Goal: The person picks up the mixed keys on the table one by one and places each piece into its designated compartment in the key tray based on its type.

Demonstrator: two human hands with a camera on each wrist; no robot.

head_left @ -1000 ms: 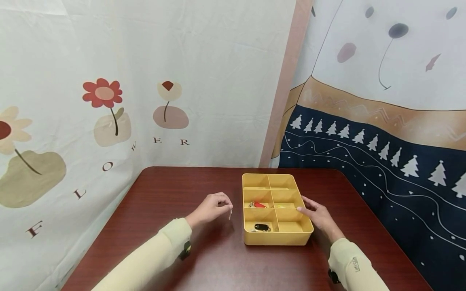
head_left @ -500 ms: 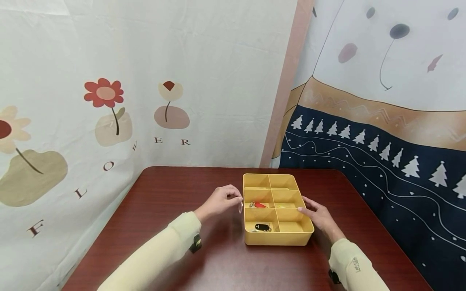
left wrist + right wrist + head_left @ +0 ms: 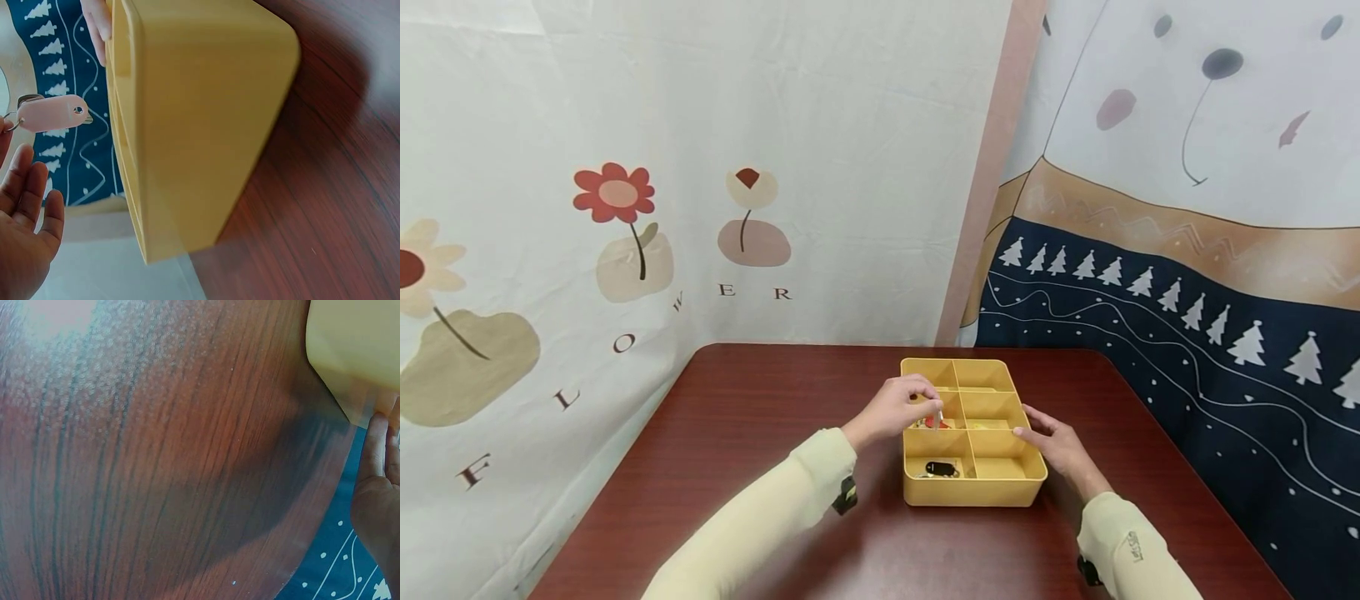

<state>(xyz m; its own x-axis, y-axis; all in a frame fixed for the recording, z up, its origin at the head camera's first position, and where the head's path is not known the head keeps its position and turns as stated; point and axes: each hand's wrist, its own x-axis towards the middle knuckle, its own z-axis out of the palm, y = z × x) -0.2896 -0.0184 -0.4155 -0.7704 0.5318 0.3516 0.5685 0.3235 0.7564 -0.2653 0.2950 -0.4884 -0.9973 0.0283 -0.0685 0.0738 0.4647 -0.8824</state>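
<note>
My left hand [image 3: 891, 410] is over the left middle compartment of the yellow divided box [image 3: 973, 493], pinching a key ring between thumb and fingertips. From the ring hangs a pale pink key tag [image 3: 53, 114], with a metal key partly hidden behind it. My right hand [image 3: 1060, 450] holds the box's right side, thumb on the rim and fingers along the outer wall. Below my left hand a red key tag [image 3: 931, 422] lies in the left middle compartment, partly covered. A black key tag [image 3: 940, 468] with keys lies in the near left compartment.
The box stands on a dark red wood table [image 3: 760, 392]. Something small and yellow-green [image 3: 977, 426] shows in the right middle compartment. Behind the table hang a white flower-print curtain [image 3: 850, 167] and a dark blue tree-print cloth [image 3: 1150, 333].
My left hand has moved right with the pink key tag, from beside the box, past its left rim, to over the left middle compartment. My right hand has stayed on the box.
</note>
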